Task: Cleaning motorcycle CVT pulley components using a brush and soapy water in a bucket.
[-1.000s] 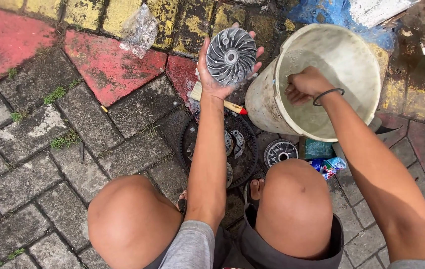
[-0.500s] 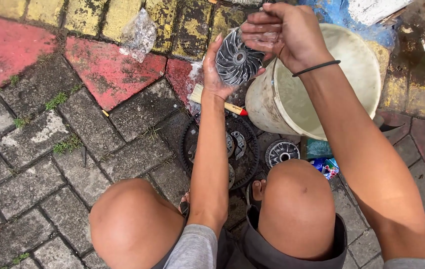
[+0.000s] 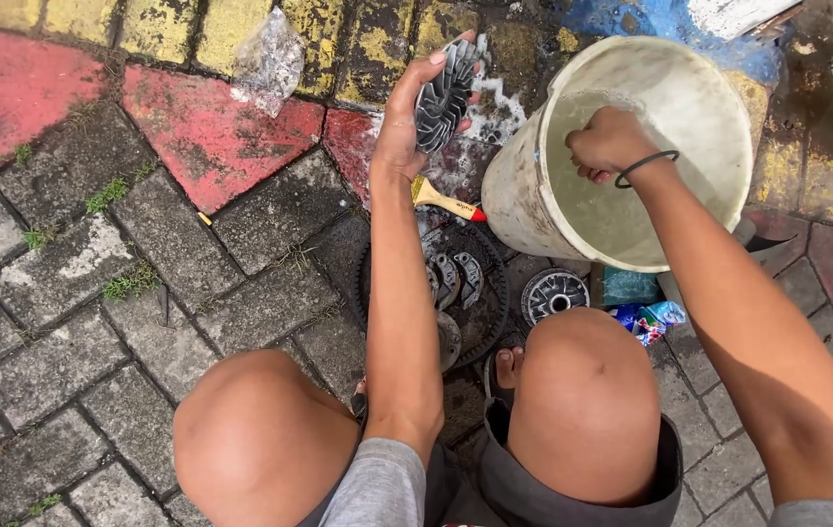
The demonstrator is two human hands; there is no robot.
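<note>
My left hand (image 3: 403, 125) holds a round, finned metal disc (image 3: 443, 95) on edge above the paving, with soapy foam on the stones behind it. My right hand (image 3: 612, 144), a black band on its wrist, is dipped inside a tilted dirty white bucket (image 3: 524, 195) that holds cloudy water; its fingers are curled and I cannot see whether they grip anything. My bare knees fill the foreground.
On the ground between my knees and the bucket lie a paintbrush with a wooden handle (image 3: 444, 200), a dark toothed ring with metal parts inside (image 3: 465, 283), a small round metal part (image 3: 553, 293) and coloured sachets (image 3: 646, 317). A crumpled clear plastic bag (image 3: 270, 59) lies on the painted pavers.
My right hand left the disc and went back down into the bucket. My left hand turned the disc from face-on to edge-on.
</note>
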